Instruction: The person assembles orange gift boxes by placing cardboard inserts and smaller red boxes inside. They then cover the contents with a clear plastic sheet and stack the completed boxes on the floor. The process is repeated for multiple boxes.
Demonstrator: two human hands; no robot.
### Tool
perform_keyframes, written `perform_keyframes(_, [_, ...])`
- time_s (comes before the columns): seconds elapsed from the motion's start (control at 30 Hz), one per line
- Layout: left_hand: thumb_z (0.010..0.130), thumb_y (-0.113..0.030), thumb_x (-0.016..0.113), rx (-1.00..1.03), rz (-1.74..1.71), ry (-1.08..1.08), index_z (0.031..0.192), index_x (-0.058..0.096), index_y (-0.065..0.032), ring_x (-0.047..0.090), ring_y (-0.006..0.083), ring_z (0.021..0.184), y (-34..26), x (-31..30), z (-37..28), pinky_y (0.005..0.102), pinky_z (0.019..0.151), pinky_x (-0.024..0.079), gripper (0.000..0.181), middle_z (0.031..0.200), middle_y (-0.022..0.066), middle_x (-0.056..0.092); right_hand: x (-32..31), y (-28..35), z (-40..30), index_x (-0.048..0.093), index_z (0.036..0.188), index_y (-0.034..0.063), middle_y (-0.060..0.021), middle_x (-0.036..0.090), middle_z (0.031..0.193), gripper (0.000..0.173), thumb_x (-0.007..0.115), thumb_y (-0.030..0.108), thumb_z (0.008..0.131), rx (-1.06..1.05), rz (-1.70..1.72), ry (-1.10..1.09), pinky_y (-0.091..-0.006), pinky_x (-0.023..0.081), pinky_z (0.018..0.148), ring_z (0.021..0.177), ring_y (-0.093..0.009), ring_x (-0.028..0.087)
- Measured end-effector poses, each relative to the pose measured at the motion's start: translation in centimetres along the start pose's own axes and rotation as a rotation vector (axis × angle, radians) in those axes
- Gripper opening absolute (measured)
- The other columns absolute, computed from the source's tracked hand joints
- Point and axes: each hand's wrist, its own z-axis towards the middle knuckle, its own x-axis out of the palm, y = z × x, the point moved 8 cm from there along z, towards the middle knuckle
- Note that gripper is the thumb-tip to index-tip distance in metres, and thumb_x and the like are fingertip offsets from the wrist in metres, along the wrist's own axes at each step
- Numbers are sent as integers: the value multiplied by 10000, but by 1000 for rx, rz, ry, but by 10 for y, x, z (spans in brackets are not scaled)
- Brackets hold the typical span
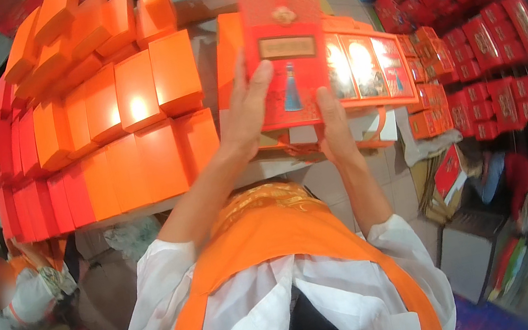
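Observation:
A red decorated box [291, 83] with a blue printed or attached tassel and a gold-framed plaque is held up over the table. My left hand [244, 107] grips its left side, thumb across the front. My right hand [333, 123] grips its lower right edge. Right beside it lies an orange gift box [406, 98] with a handle, several shiny packs [363, 60] showing inside it. Part of this gift box is hidden behind the red box and my right hand. An orange carton [225, 42] stands partly behind the red box, close to my left fingers.
Rows of orange cartons [137, 94] and red cartons [41, 207] crowd the table's left. Stacked red gift boxes [483, 41] and orange gift boxes [428, 109] stand to the right. A co-worker [27, 291] is at the lower left; another person [518, 178] is at the lower right.

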Motion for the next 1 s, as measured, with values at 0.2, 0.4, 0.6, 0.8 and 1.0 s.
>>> perform_keyframes(0.2, [923, -390, 447, -49, 186, -57, 1413, 14, 29, 144, 212, 1358, 43, 40, 19, 320, 1092, 159, 777, 1472, 154, 123, -59, 0, 5, 413, 1266, 32, -70, 502, 1239, 416, 440, 300, 948, 245, 325, -207, -335, 365, 984, 1145, -165, 473])
perform_keyframes(0.4, [897, -407, 468, -197, 98, -73, 1394, -94, 52, 136, 232, 1362, 60, 39, 31, 359, 1091, 160, 879, 1473, 174, 95, -67, -11, 29, 402, 1275, 47, -62, 487, 1251, 419, 462, 291, 941, 381, 376, -74, -353, 362, 983, 1143, -171, 467])
perform_keyframes(0.6, [891, -386, 456, -320, 12, -65, 1414, -60, 9, 218, 228, 1336, 75, 22, 66, 358, 1072, 224, 834, 1465, 156, 146, -58, -20, 52, 392, 1280, 28, -90, 483, 1265, 450, 455, 318, 942, 434, 333, -95, -372, 360, 994, 1145, -205, 473])
perform_keyframes(0.8, [901, -322, 431, -167, 314, -127, 1409, 80, 27, 190, 260, 1345, 73, -1, 71, 353, 1076, 208, 709, 1456, 187, 150, -67, -45, 57, 375, 1303, 22, -79, 460, 1289, 495, 453, 343, 935, 345, 24, -155, -357, 327, 993, 1184, -172, 431])
perform_keyframes(1.0, [866, -168, 449, 45, 516, -88, 1382, 106, 69, 110, 354, 1352, 83, -6, 54, 413, 1093, 135, 664, 1442, 259, 106, -54, -33, 60, 382, 1259, -64, -162, 513, 1207, 486, 471, 265, 912, 263, -648, -27, -376, 353, 940, 1137, -274, 463])
